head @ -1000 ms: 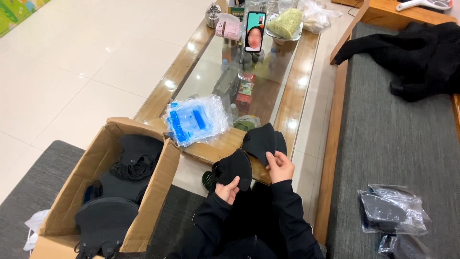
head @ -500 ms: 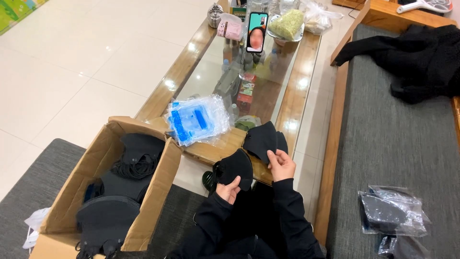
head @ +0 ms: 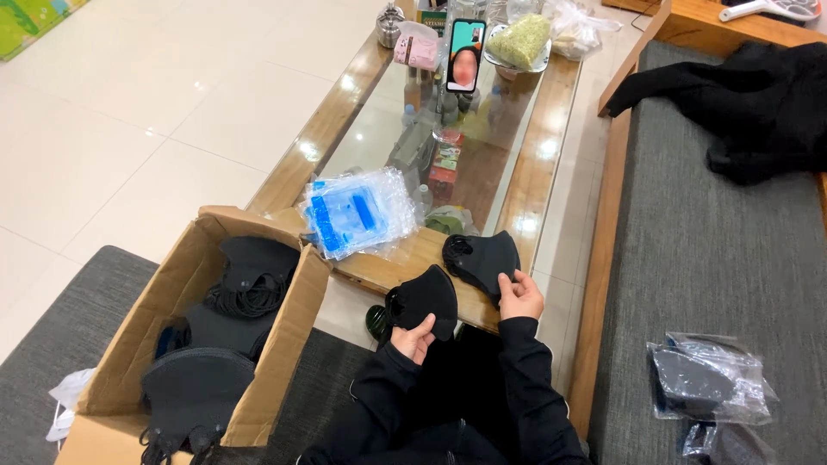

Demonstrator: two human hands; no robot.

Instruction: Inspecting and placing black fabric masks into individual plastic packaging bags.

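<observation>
While both hands are working at the near end of the glass-topped wooden coffee table (head: pixel 532 185), each is gripping its own black folded fabric face mask. The left hand (head: pixel 414 337) is pinching the lower edge of the left black mask (head: pixel 424 300), which is hanging just off the table's near edge; the right hand (head: pixel 519 296) is closing thumb and fingers on the right black mask (head: pixel 482 258), which is resting on the wooden rim by the near right corner. These masks are looking light, soft and floppy, not fragile, so taking hold at a folded edge or corner is probably suiting them best. Compared with half a second ago, hands and masks are sitting almost unchanged. An open cardboard box (head: pixel 129 344) of black masks is standing left of the table.
</observation>
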